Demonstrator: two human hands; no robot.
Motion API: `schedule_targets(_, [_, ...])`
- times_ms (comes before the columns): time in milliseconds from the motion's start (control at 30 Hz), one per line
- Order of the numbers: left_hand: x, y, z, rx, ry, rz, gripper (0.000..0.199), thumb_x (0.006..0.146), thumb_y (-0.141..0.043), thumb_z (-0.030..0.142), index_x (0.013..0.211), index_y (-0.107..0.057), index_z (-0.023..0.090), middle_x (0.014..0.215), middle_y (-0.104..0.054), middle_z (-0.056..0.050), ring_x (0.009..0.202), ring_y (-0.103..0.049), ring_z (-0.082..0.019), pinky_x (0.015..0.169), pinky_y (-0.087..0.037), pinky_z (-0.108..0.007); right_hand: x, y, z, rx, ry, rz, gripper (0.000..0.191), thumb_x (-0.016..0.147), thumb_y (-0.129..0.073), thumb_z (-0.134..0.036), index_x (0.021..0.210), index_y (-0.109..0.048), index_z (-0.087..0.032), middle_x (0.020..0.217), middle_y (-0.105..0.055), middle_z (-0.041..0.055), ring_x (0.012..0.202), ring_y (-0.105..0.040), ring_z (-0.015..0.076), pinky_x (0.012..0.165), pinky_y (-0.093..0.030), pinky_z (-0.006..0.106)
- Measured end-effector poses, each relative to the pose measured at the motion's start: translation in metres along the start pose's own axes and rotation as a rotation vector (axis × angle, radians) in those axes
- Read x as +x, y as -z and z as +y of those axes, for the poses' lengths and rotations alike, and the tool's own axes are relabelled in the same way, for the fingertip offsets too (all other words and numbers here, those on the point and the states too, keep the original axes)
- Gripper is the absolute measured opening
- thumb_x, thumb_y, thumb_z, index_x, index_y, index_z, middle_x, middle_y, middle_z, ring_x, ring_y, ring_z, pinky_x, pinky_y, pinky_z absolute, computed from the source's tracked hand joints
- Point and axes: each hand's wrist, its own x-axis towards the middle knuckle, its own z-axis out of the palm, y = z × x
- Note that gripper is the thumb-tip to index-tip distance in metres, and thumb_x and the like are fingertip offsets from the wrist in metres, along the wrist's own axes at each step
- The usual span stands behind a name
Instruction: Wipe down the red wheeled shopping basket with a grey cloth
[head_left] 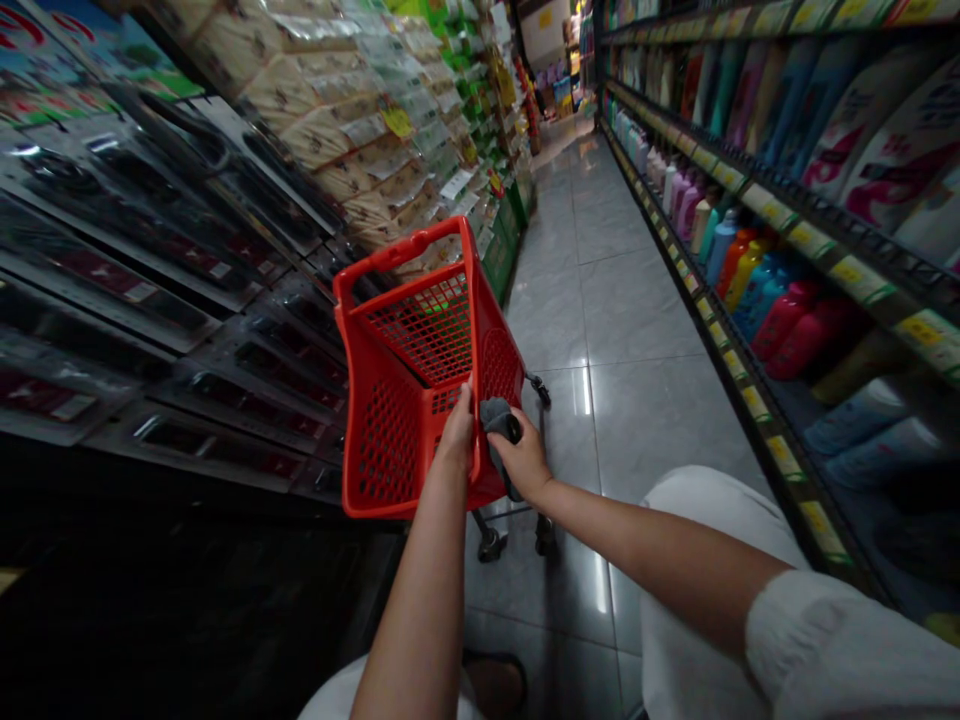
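Note:
A red plastic shopping cart [495,345] with perforated basket walls stands tilted in my view on the aisle floor. My left hand [456,438] grips the near right rim of its basket, with part of the fingers hidden behind the wall. Just outside that same wall, my right hand [526,458] is closed around a bunched dark grey cloth [496,415], pressing it against or close to the red plastic. I cannot tell whether the cloth touches the cart. The visible part of the basket's inside shows bare red plastic.
Shelves of bottles [750,270] line the right side, with a price-label rail [780,455] along the low edge. Boxed goods [142,250] and stacked beige packages [337,110] rise on the left. Grey tiled floor [637,300] runs ahead. Cart wheels [489,545] rest near my feet.

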Motion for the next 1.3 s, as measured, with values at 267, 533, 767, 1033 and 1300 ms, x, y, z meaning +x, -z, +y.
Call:
schedule_targets(267, [-0.02,-0.024,0.015,-0.082,0.05,-0.033,0.055,0.102,-0.026,0.05,0.141,-0.055,0.024,0.123,-0.072,-0.005,0.121,-0.063,-0.022,0.113,-0.043,-0.039,0.071,0.004,-0.024,-0.326,0.178,-0.076,0.034,0.081,-0.062,-0.023,0.115,-0.067,-0.022,0.11,-0.063,0.0068,0.107,-0.06,0.0221,0.097,-0.048,0.036])
schedule_targets(533, [-0.018,-0.014,0.018,-0.193,0.127,-0.037,0.077,0.097,-0.01,0.065,0.143,-0.052,0.02,0.122,-0.072,-0.011,0.115,-0.066,-0.028,0.106,-0.047,-0.045,0.063,0.029,-0.043,-0.748,0.382,-0.447,0.05,0.076,-0.061,-0.01,0.123,-0.068,-0.027,0.102,-0.058,0.0049,0.095,-0.058,0.0213,0.082,-0.047,0.03])
schedule_targets(767, [-0.022,-0.008,0.021,-0.284,0.105,-0.11,0.09,0.091,-0.003,0.073,0.151,-0.041,0.018,0.129,-0.067,-0.014,0.121,-0.063,-0.029,0.107,-0.046,-0.045,0.005,0.053,-0.051,-0.705,0.562,-0.697,0.04,0.076,-0.067,-0.017,0.115,-0.07,-0.025,0.107,-0.06,0.0072,0.093,-0.058,0.0216,0.079,-0.047,0.033])
schedule_targets(1033, [-0.026,-0.005,0.02,-0.291,0.137,-0.159,0.074,0.097,-0.011,0.063,0.154,-0.036,0.022,0.132,-0.066,-0.012,0.119,-0.064,-0.027,0.108,-0.046,-0.047,-0.003,0.057,-0.038,-0.125,0.375,-0.65,0.026,0.071,-0.065,-0.017,0.095,-0.073,-0.021,0.093,-0.067,0.0025,0.086,-0.063,0.0182,0.08,-0.051,0.03])
schedule_targets(1300, [-0.017,-0.014,0.013,-0.126,0.075,-0.039,0.052,0.102,-0.029,0.047,0.141,-0.055,0.025,0.116,-0.075,-0.006,0.112,-0.069,-0.023,0.107,-0.048,-0.041,0.043,0.016,-0.025,0.088,-0.137,-0.197,0.024,0.071,-0.07,-0.029,0.093,-0.069,-0.018,0.091,-0.074,0.0038,0.088,-0.068,0.0216,0.088,-0.055,0.04])
